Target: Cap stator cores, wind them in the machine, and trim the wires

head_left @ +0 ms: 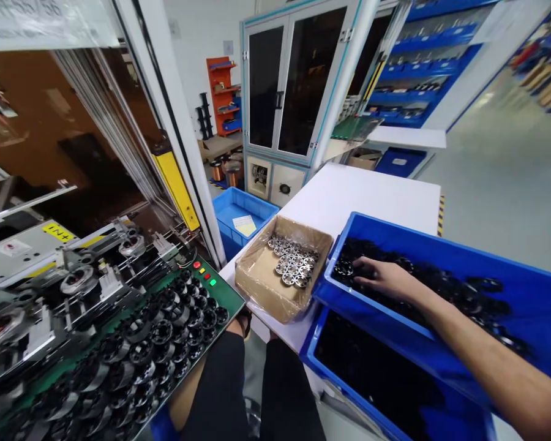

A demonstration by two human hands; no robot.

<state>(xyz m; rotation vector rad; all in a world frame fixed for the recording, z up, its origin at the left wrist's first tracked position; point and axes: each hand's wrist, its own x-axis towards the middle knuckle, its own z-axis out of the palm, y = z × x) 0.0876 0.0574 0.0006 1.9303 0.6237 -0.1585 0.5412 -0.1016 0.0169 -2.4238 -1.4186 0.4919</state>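
Right forearm (477,334) slanting into the upper blue bin (450,244), one of two.
Right hand (384,278) half open, fingers curled among black rings (471,297); any grip unclear. Beyond, one cardboard box (265,278), then one lighter crate (226,233).

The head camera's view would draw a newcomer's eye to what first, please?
Probably the crowd of black and silver ring-shaped parts on the green machine table at left. Next, the bare right hand among dark parts in the upper blue bin at right. Between them, shiny metal rings fill part of a plastic-wrapped cardboard box.
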